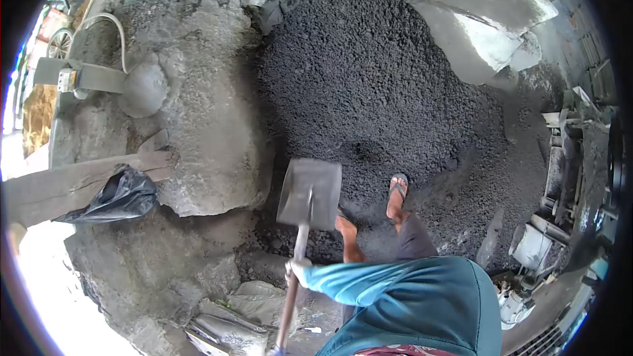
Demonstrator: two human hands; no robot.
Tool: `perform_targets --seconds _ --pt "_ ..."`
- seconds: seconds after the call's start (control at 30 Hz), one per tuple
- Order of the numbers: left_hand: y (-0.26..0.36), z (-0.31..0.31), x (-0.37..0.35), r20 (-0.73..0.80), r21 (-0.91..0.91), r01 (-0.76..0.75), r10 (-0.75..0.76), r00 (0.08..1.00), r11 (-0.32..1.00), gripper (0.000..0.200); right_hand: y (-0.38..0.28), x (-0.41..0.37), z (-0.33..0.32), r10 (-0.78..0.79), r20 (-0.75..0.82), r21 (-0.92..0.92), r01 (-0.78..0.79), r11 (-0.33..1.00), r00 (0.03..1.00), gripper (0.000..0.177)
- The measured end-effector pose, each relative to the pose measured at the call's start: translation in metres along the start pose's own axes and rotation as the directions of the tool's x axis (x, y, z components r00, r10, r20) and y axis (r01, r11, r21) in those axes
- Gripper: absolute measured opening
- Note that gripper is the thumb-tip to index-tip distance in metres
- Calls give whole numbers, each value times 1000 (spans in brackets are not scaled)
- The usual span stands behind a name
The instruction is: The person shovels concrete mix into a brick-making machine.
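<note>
**Held item.** Shovel (308, 194), long straight shaft and flat grey blade. The blade is bare and sits over the seam between the dark gravel and the pale heap, just left of the person's feet.

**Right hand** (298, 267). Closed in a full fist round the shovel's shaft, about midway along it, with a teal sleeve running back across the body.

**Left hand** (273, 351). Only a sliver shows, at the shaft's end on the bottom edge of the frame. I cannot tell its grip.

**Surroundings.**
- Gravel pile (369, 79): dark and coarse, it fills the centre and spreads to the feet. One sandalled foot (397, 191) stands on its edge.
- Pale heap (211, 138): grey, caked and lumpy, directly left of the blade and abutting the gravel.
- Black plastic bag (122, 194): crumpled, lying against the heap's left flank and on a wooden plank (66, 184).
- White hose (112, 26): curves down to a rounded grey lump at upper left.
- Wheel (59, 43): at the far left edge, partly cut off.
- Grey slabs (488, 0): leaning at upper right, on the gravel's far side.
- Dust-coated machinery (567, 178): lines the right edge.
- Flattened sacks (224, 329): lie beneath the shaft, near the bottom.

**Ground and setting.** Rough floor, dusted grey throughout. Strong daylight comes in at lower left, and the right side is dim.
</note>
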State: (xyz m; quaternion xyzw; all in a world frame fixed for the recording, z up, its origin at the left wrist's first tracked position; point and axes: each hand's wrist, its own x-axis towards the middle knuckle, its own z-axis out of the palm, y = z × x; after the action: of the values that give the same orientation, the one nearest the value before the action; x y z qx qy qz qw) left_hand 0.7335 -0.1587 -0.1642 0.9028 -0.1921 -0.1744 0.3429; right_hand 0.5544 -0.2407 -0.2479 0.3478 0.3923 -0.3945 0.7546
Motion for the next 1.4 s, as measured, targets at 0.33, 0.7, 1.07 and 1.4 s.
perform_targets --seconds 0.33,0.7,1.07,1.4 --pt "-28 158 -53 558 -290 399 -185 809 870 63 -397 32 -119 -644 -109 38 651 758 757 18" --pt "19 140 -98 877 275 522 -434 209 807 77 -350 -223 -247 -684 -379 287 781 554 624 19" --pt "396 241 -489 551 -736 238 765 -334 634 59 -488 -665 -290 -929 -362 603 740 -299 -80 8" --pt "379 142 -585 -462 -881 324 470 -752 -346 53 -402 -690 -364 -811 -499 382 762 -523 -306 7"
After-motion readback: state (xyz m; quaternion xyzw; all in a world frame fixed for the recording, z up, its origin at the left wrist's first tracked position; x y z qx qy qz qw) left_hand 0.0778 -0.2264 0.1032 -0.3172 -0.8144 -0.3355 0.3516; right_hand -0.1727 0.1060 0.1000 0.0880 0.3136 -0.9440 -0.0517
